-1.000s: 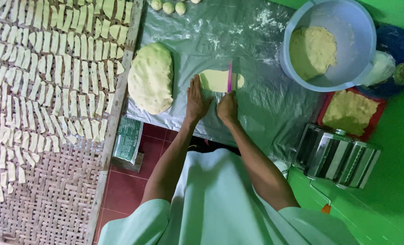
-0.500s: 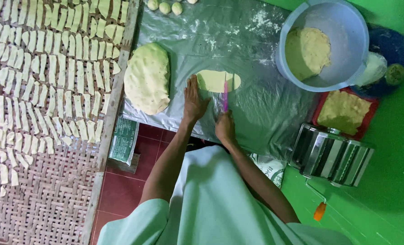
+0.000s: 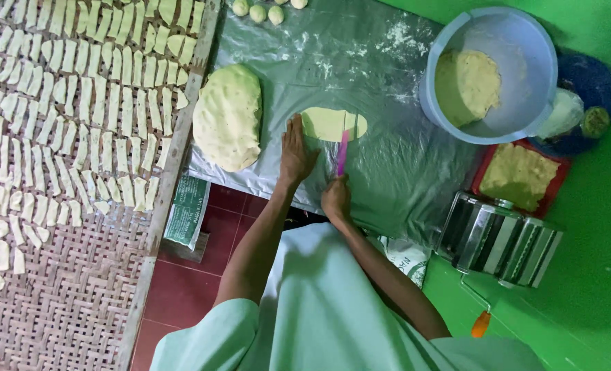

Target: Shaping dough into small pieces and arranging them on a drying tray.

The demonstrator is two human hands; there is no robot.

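Pale mint-green short-sleeved top, bare forearms, bare hands [image 3: 298,152]

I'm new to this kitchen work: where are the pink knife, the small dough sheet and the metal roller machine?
pink knife [image 3: 343,152], head view, mid blade.
small dough sheet [image 3: 324,124], head view, left half.
metal roller machine [image 3: 499,237], head view, top housing.

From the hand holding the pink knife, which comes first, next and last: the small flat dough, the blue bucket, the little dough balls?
From the right hand:
1. Small flat dough, just ahead, under the pink knife.
2. Blue bucket, far right.
3. Little dough balls, top edge.
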